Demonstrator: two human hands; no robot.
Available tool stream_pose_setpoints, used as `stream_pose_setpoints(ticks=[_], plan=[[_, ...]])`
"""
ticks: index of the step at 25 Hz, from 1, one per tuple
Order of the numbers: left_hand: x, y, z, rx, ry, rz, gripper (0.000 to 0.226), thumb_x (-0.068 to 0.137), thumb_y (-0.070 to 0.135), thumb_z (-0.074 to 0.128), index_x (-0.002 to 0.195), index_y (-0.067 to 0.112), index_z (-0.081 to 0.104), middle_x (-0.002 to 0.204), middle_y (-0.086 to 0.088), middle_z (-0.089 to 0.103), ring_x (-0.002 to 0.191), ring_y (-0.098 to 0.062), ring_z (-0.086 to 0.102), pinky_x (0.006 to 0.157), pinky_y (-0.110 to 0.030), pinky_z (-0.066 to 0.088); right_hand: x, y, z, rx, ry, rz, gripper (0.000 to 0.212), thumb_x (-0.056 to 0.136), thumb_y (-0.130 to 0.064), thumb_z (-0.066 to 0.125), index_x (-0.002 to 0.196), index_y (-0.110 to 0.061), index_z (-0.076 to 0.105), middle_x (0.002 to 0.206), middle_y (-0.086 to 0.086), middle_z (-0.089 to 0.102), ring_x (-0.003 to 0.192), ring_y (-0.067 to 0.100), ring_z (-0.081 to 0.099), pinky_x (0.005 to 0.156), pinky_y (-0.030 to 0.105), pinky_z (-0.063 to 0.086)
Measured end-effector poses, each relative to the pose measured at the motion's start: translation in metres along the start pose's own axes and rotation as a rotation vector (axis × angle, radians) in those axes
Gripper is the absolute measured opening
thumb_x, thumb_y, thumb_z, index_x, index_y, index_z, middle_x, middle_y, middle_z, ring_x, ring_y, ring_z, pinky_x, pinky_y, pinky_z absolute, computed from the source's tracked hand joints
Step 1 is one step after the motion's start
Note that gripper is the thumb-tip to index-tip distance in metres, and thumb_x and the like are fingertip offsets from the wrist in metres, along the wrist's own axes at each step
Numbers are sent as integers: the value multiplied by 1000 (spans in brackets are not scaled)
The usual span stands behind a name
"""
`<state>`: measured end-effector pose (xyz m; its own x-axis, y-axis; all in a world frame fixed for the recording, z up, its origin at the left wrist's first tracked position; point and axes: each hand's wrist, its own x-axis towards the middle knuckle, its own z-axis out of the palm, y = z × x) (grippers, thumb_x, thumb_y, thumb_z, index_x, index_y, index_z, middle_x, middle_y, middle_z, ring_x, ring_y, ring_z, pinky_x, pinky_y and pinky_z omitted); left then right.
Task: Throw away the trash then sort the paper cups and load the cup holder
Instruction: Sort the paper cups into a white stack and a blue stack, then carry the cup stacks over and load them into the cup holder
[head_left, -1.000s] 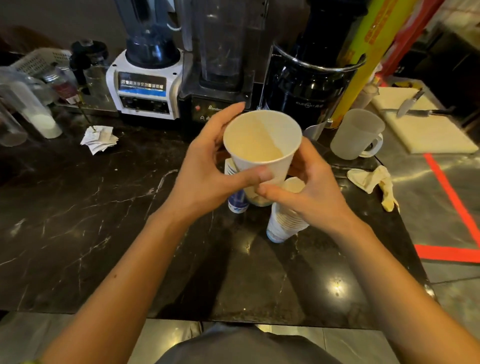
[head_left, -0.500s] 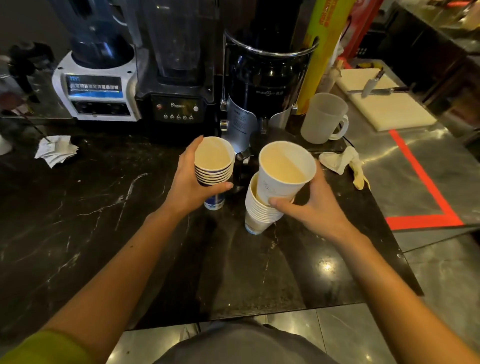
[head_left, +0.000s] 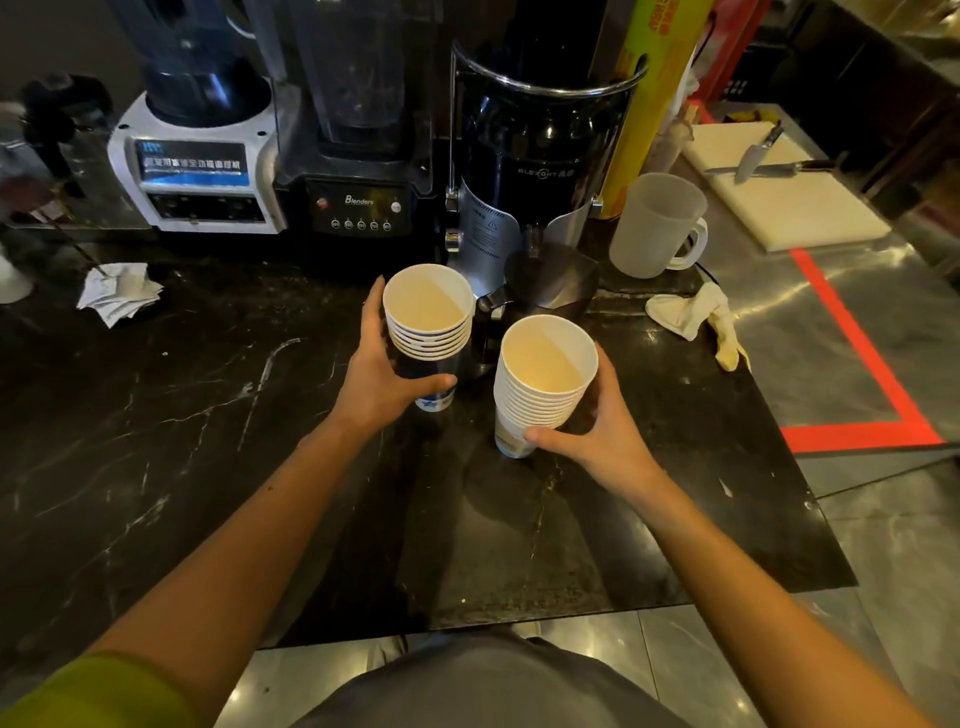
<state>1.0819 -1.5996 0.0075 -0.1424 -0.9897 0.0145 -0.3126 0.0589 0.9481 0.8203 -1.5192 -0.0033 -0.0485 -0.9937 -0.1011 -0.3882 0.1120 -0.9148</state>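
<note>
Two stacks of white paper cups stand on the dark marble counter (head_left: 156, 467). My left hand (head_left: 382, 376) wraps around the left stack (head_left: 428, 322), which has blue print near its base. My right hand (head_left: 597, 426) grips the taller right stack (head_left: 543, 379) from its right side. Both stacks stand upright, mouths up, a little apart from each other. A crumpled white paper (head_left: 119, 293) lies at the far left of the counter. A crumpled cloth or wrapper (head_left: 691, 314) lies at the right, near the counter's edge.
Two blenders (head_left: 197, 171) (head_left: 358, 156) and a black grinder (head_left: 535, 140) line the back. A metal jug (head_left: 550, 283) sits under the grinder, just behind the stacks. A frosted mug (head_left: 657, 226), a cutting board (head_left: 779, 197) with a knife (head_left: 756, 158), and red floor tape (head_left: 857, 364) are to the right.
The single cup held in both hands went onto the right stack. My left hand took hold of the left stack, my right hand slid down the right stack.
</note>
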Motion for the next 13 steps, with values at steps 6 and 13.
stream_pose_setpoints(ticks=[6, 13], plan=[[5, -8, 14, 78, 54, -77, 108, 68, 9, 87, 153, 16, 21, 151, -3, 41, 141, -21, 37, 111, -44, 37, 1, 13, 24, 43, 44, -9, 103, 60, -48, 89, 138, -56, 22, 127, -49, 41, 123, -20, 39, 91, -3, 33], [4, -6, 18, 58, 62, -68, 88, 69, 13, 87, 143, 15, 39, 141, -4, 52, 133, -20, 47, 107, -46, 44, -7, 6, 28, 65, 168, -43, 91, 61, -48, 88, 128, -65, 29, 123, -47, 46, 120, -19, 43, 93, 13, 37]])
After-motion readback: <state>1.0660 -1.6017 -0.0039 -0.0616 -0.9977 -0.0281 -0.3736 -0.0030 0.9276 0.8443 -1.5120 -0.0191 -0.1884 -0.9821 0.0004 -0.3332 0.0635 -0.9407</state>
